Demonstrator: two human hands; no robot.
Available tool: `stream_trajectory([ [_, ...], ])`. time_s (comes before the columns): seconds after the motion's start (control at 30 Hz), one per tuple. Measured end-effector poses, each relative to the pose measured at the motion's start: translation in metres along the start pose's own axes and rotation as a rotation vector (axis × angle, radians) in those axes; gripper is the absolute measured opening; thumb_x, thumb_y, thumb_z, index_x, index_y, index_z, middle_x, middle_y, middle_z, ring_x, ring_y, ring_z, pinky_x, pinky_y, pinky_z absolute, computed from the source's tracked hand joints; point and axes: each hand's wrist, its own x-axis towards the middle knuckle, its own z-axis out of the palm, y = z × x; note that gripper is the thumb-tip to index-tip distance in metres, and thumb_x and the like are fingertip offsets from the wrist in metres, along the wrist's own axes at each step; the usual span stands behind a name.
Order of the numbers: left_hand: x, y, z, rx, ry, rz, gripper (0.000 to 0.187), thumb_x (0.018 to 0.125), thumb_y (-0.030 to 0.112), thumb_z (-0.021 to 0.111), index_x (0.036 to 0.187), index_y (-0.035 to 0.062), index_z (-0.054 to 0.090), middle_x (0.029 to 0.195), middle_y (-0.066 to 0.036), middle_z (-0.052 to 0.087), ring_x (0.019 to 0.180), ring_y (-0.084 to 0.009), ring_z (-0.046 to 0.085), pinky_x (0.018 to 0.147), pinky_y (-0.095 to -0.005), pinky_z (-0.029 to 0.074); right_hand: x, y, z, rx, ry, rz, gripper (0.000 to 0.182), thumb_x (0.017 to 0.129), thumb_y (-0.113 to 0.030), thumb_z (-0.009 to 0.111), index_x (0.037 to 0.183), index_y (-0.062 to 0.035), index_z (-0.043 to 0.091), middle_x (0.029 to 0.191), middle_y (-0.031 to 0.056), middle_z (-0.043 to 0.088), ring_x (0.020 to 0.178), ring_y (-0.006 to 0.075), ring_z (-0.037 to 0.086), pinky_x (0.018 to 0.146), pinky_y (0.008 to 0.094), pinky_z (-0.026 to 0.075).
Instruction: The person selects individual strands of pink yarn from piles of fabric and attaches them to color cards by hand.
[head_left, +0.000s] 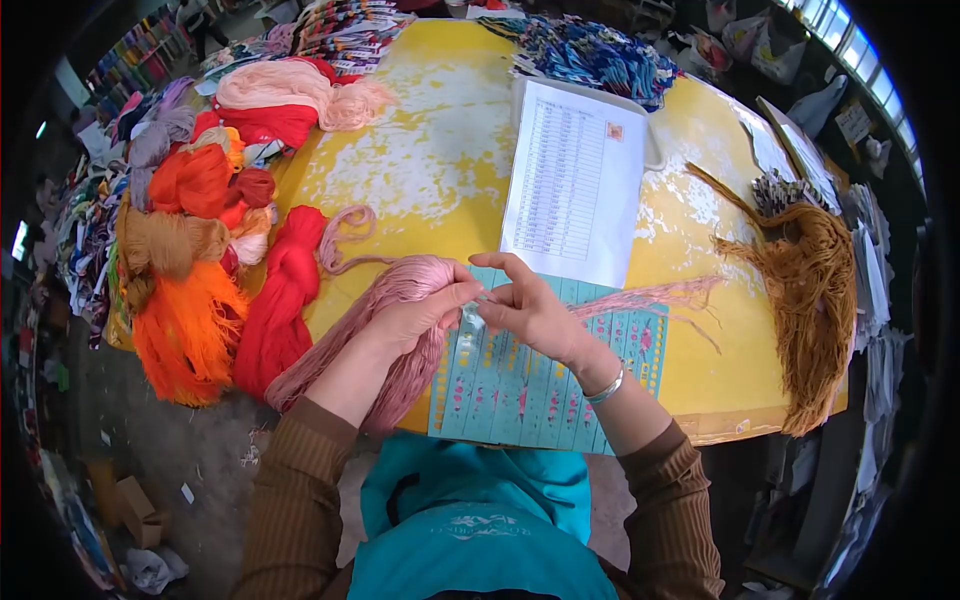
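Observation:
A thick bundle of pink thread [385, 300] lies over the table's front edge. My left hand [425, 315] is closed on it near its right end. Close beside, my right hand [525, 310] has its fingers bent near the left fingertips; what it pinches is too small to name. Loose pink strands [665, 292] trail out to the right of my right hand. Beneath both hands is a turquoise card [500, 395] with rows of pink marks and yellow dots along its edges.
Red yarn [285, 310], orange yarn [190, 330] and other skeins are heaped at left. A printed sheet [575, 190] lies above the card. Brown yarn [815, 310] hangs at the right edge. Blue thread bundles [600, 60] lie at the back of the yellow table [420, 140].

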Motion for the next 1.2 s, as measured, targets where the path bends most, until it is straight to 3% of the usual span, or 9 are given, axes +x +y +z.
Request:
stream_trajectory([
  [0.07,0.005,-0.004,-0.002,-0.027,0.052,-0.054,0.021,0.09,0.026,0.067,0.095,0.0082,0.059,0.069,0.003,0.053,0.055,-0.004,0.048,0.05,-0.0188,0.039,0.002,0.008,0.001,-0.074,0.038,-0.029,0.051,0.087,-0.003,0.064,0.133,-0.0067,0.042,0.077,-0.0008,0.06,0.069,0.0054,0.053,0.061,0.0203,0.039],
  [0.13,0.01,-0.01,-0.005,-0.055,0.107,-0.104,0.021,0.09,0.027,0.067,0.095,0.0082,0.059,0.069,0.003,0.054,0.055,-0.0041,0.048,0.05,-0.0191,0.039,0.007,0.013,0.011,-0.329,0.234,-0.119,0.035,0.085,-0.007,0.066,0.119,-0.0041,0.056,0.065,0.0035,0.058,0.06,0.0097,0.054,0.055,0.0262,0.042],
  [0.33,0.023,-0.017,-0.012,-0.051,0.156,-0.143,0.025,0.091,0.031,0.065,0.098,0.0077,0.062,0.077,0.001,0.058,0.055,-0.0048,0.048,0.051,-0.0211,0.04,0.028,0.047,0.014,-0.444,0.597,-0.427,0.012,0.085,-0.009,0.067,0.094,0.0005,0.067,0.074,0.0121,0.065,0.06,0.0158,0.06,0.056,0.0299,0.047],
  [0.43,0.029,-0.011,-0.014,-0.036,0.287,-0.205,0.039,0.093,0.038,0.06,0.112,0.0044,0.061,0.08,0.0,0.059,0.056,-0.0068,0.048,0.055,-0.023,0.045,0.037,0.038,-0.002,-0.312,0.648,-0.061,0.013,0.087,-0.009,0.064,0.093,0.0017,0.069,0.07,0.0115,0.066,0.059,0.0133,0.06,0.057,0.029,0.048],
  [0.6,0.034,-0.012,-0.019,-0.008,0.312,-0.335,0.045,0.093,0.04,0.059,0.117,0.0025,0.059,0.084,-0.001,0.059,0.056,-0.0075,0.05,0.056,-0.0246,0.048,0.053,0.072,-0.006,-0.345,0.672,-0.08,0.014,0.085,-0.012,0.065,0.09,0.0,0.07,0.072,0.0118,0.068,0.061,0.0146,0.063,0.059,0.0285,0.049],
  [0.77,0.037,-0.013,-0.021,-0.027,0.343,-0.323,0.042,0.094,0.034,0.058,0.121,0.0027,0.057,0.083,-0.001,0.058,0.059,-0.0077,0.051,0.056,-0.0257,0.049,0.056,0.078,0.0,-0.468,0.691,-0.103,0.014,0.082,-0.017,0.068,0.086,-0.0041,0.07,0.071,0.0123,0.067,0.062,0.0237,0.066,0.059,0.032,0.05],
  [0.9,0.042,-0.023,-0.023,0.213,0.22,-0.305,0.033,0.095,0.019,0.055,0.124,0.0042,0.053,0.083,-0.001,0.055,0.062,-0.0077,0.051,0.056,-0.0263,0.05,0.053,0.076,0.002,-0.558,0.699,-0.108,0.013,0.081,-0.017,0.068,0.086,-0.0053,0.069,0.07,0.0105,0.067,0.062,0.0244,0.066,0.058,0.0329,0.05],
  [0.97,0.045,-0.033,-0.026,0.262,0.222,-0.128,0.034,0.094,0.017,0.055,0.126,0.0036,0.05,0.082,-0.002,0.055,0.063,-0.0073,0.05,0.057,-0.0255,0.05,0.052,0.076,0.002,-0.563,0.689,-0.146,0.013,0.081,-0.018,0.068,0.086,-0.006,0.068,0.069,0.0098,0.066,0.062,0.0251,0.065,0.058,0.0337,0.05],
  [1.2,0.045,-0.02,-0.022,0.245,0.239,-0.246,0.034,0.094,0.015,0.054,0.126,0.0033,0.05,0.081,-0.003,0.056,0.059,-0.0082,0.051,0.053,-0.0241,0.047,0.048,0.071,0.002,-0.556,0.656,-0.092,0.013,0.08,-0.018,0.068,0.084,-0.0059,0.065,0.067,0.009,0.065,0.062,0.0243,0.065,0.058,0.0335,0.05],
])
